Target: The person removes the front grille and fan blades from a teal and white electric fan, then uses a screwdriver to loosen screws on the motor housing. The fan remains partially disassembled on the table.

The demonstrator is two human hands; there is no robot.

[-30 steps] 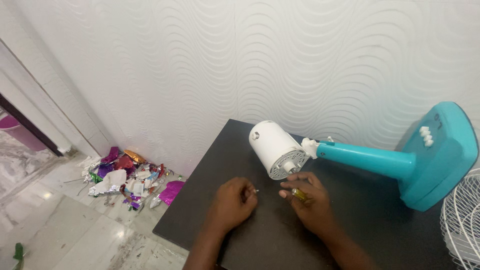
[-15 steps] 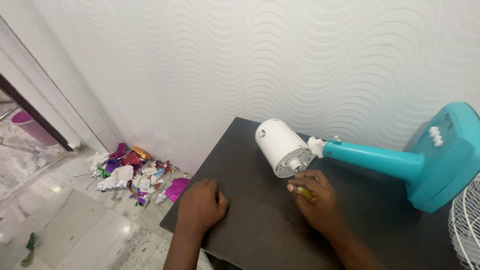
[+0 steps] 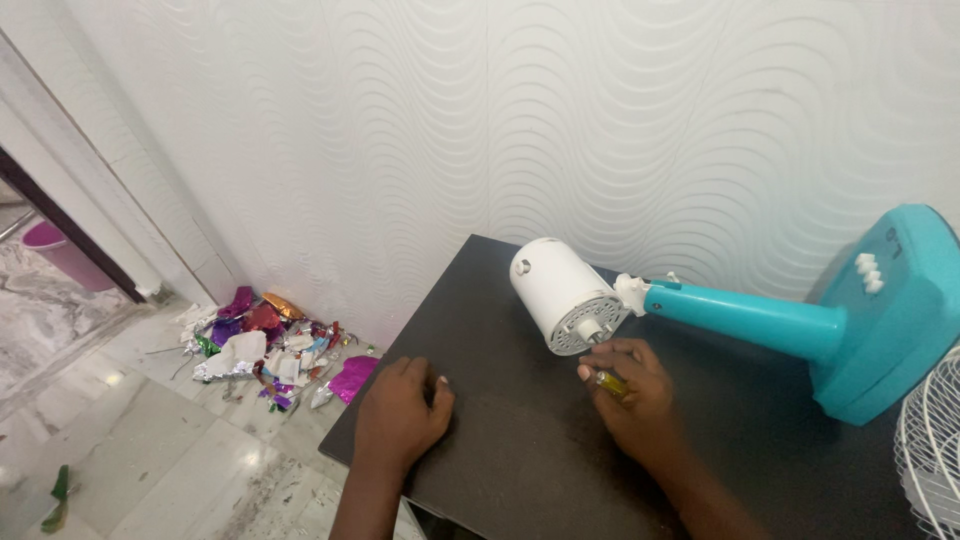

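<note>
A dark table stands against a white wavy wall, its left edge open to the floor, where bright foil wrappers lie heaped. A teal fan stand lies across it, white motor forward. The right hand pinches a small yellow-handled tool just beside the motor; the left hand rests curled near the table's edge, holding nothing visible.
</note>
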